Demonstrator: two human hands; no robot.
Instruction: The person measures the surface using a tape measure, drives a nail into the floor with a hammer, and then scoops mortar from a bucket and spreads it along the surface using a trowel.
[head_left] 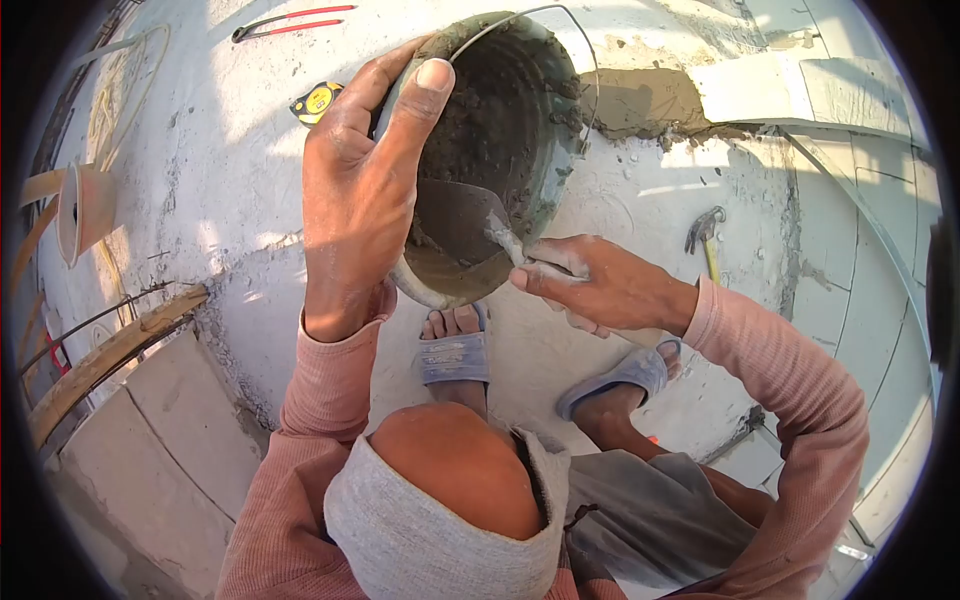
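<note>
A tilted bucket (553, 140) with wet mortar (490, 85) smeared inside faces me, its wire handle (597, 75) lying over the far right rim. My left hand (360, 190) grips the bucket's left side, the thumb along the rim and the other fingers partly hidden behind it. In my right hand (610, 285) is a trowel (450, 215), held by its mortar-caked handle. The trowel's blade is inside the bucket, near the lower wall, where some mortar lies beside it.
A yellow tape measure (317, 101) and red-handled pincers (290, 22) lie left of the bucket. To the right rest a hammer (708, 240) and a row of pale blocks (755, 90) beside damp mortar. A wooden strip (120, 355) curves at lower left. My sandalled feet (455, 355) are below the bucket.
</note>
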